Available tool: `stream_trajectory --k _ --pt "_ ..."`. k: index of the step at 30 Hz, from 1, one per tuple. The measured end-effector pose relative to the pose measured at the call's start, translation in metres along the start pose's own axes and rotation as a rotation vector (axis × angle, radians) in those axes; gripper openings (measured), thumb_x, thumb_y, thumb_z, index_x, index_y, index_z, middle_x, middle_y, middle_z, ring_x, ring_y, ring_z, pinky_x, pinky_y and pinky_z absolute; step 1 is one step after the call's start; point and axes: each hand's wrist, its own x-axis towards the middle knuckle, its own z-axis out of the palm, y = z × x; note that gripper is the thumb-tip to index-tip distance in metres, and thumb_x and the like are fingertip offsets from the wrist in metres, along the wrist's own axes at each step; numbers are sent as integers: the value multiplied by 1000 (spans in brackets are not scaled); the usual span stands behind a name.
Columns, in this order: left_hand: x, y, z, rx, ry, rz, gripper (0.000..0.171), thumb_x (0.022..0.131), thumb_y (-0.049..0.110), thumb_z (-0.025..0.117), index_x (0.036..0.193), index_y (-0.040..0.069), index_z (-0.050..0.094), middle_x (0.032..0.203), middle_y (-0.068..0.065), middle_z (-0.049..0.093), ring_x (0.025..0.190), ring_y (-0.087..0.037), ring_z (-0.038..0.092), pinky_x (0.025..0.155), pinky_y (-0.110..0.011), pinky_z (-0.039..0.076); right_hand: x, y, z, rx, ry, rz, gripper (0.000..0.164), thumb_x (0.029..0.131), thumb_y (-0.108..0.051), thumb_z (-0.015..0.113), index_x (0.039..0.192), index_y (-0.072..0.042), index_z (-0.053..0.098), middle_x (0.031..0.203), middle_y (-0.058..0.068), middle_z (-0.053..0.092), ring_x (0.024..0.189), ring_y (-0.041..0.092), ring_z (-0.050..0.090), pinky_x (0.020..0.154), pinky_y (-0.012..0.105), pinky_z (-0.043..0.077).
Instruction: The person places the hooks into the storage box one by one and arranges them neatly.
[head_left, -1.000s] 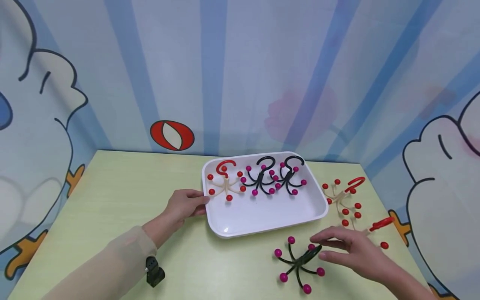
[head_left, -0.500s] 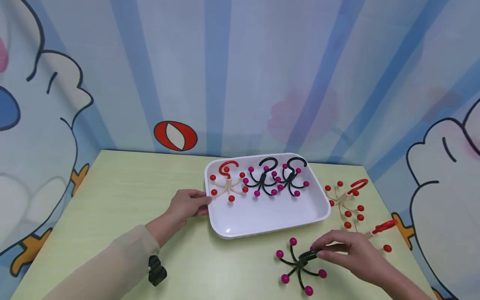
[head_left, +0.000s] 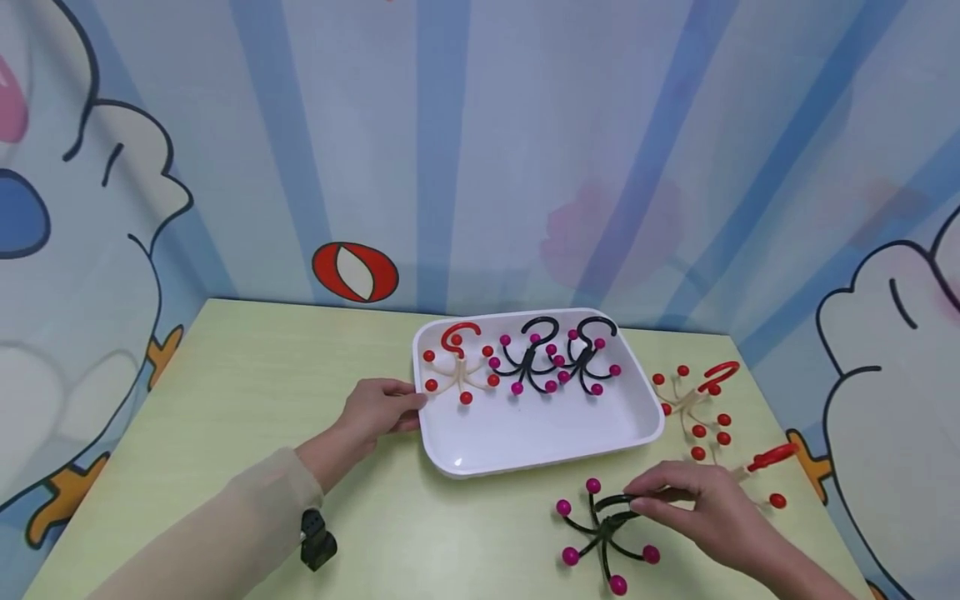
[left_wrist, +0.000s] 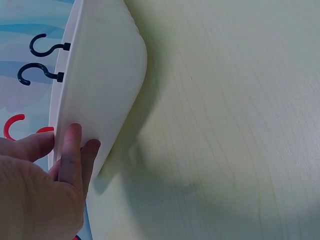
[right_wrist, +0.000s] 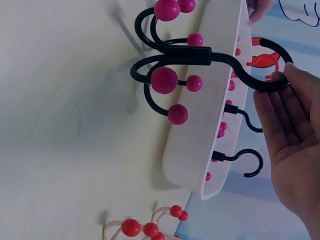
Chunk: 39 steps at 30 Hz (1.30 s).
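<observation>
My right hand (head_left: 701, 508) pinches the curved top of a black multi-arm hook hanger (right_wrist: 187, 54) between thumb and fingers. Magenta balls tip its arms, which hang over the tabletop in front of the tray. My left hand (head_left: 371, 414) grips the left end of a white tray (head_left: 525, 433), with fingers against its outer wall in the left wrist view. Along the tray's back lie a cream hanger with a red hook (head_left: 461, 367) and two black hangers, one in the middle (head_left: 528, 360) and one at the right (head_left: 582, 360).
Right of the tray lies a cream hanger (head_left: 686, 403) with red balls and a red hook. Another red-hooked hanger (head_left: 772, 456) lies nearer, partly behind my right hand. A patterned curtain (head_left: 495, 167) rises behind the pale table (head_left: 247, 375).
My right fingers have closed on the black hanger's hook, and the hanger has tilted more upright. My left hand stays at the tray. The whole scene has shifted slightly rightward in the head view.
</observation>
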Motion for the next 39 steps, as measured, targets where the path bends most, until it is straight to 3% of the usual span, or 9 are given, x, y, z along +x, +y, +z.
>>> stream_trajectory --k 12,18,28,34,39 --pt "0 -4 0 -3 11 5 37 100 16 78 131 -1 70 119 -22 73 78 -14 77 76 -27 65 0 -30 -15 -52 49 -163 16 97 -7 79 109 -17 82 101 -8 77 89 5 72 78 21 63" --pt "0 -4 0 -9 16 3 37 100 17 78 131 -1 70 120 -21 73 79 -15 77 77 -28 66 6 -51 -26 -79 119 -276 22 94 -1 80 108 -18 82 99 -10 78 86 7 71 75 22 64" --pt "0 -4 2 -50 12 16 34 100 14 78 129 -3 70 118 -22 73 76 -13 77 86 -36 66 37 -78 -33 -81 162 -368 25 91 2 81 107 -17 83 99 -7 79 88 9 73 79 21 64" --pt "1 -6 2 -50 23 17 35 100 15 78 130 -2 70 120 -22 73 77 -14 77 81 -31 66 62 -88 -31 -60 150 -414 22 92 3 81 107 -13 83 99 -1 80 89 9 74 80 23 64" --pt "0 -7 3 -52 29 21 36 100 16 78 130 -2 71 120 -22 73 78 -14 77 79 -30 66 81 -97 -25 -44 139 -405 17 93 -2 81 107 -13 83 99 -4 78 88 10 74 81 23 65"
